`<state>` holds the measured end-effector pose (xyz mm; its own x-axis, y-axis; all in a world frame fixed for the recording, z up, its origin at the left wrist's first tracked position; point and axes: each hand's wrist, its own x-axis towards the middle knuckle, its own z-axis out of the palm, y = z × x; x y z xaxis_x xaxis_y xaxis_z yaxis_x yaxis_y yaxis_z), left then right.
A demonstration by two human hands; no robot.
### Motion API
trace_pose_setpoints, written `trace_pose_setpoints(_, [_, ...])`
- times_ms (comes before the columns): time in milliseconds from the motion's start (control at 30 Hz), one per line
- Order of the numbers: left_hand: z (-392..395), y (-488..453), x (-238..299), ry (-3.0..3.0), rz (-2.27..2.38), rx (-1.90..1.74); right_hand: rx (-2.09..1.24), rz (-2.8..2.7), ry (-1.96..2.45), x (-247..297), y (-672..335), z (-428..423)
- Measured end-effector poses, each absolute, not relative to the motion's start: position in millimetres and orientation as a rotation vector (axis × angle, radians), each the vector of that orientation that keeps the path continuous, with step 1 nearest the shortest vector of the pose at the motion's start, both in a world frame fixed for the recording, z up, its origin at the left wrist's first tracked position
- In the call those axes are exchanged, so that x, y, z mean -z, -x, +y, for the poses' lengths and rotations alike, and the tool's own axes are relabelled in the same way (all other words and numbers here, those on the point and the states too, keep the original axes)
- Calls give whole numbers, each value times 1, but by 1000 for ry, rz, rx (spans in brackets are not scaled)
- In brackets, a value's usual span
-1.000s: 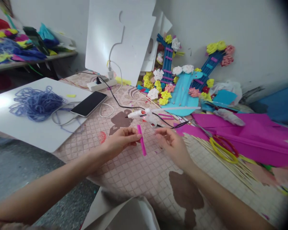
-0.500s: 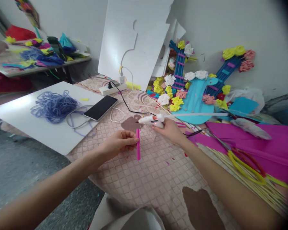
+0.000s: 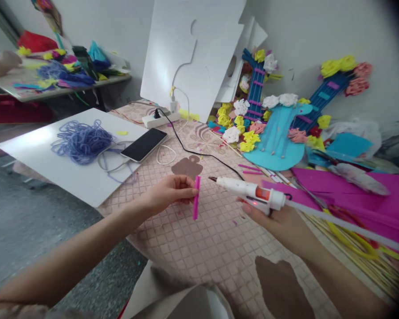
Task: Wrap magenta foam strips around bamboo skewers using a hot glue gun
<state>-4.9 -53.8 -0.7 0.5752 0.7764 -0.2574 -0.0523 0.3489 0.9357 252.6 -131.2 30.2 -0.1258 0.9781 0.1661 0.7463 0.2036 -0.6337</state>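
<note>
Between the thumb and fingers of my left hand is a narrow pink paper strip, held upright above the table. My right hand is wrapped round a white hot glue gun, its red light lit. The gun's dark nozzle points left at the strip, with a gap between them. A long clear glue stick sticks out of the gun's back end. Below and behind my left hand, a brown patch shows on the checked tablecloth.
On the left, a white board bears a tangle of purple yarn and a phone. A power strip and cords lie behind. To the right are a blue paper guitar, yellow-handled scissors, thin sticks and magenta sheets.
My right hand has drawn the glue gun back to the right and nearer to me, away from the pink strip. My left hand still holds the strip. The view has shifted slightly.
</note>
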Motion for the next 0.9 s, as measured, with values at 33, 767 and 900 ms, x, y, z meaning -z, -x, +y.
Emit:
trace_pose_setpoints(33, [-54, 4, 1, -1100, 802, -615, -520, -1949, 1592, -29, -252, -135])
trace_pose_setpoints(767, [-55, -1, 3, -1180, 783, -581, -566, -1967, 1536, -18, -244, -143])
trace_pose_setpoints(900, [-56, -1, 2, -1179, 762, -581, -578, -1973, 1563, -19, -245, -142])
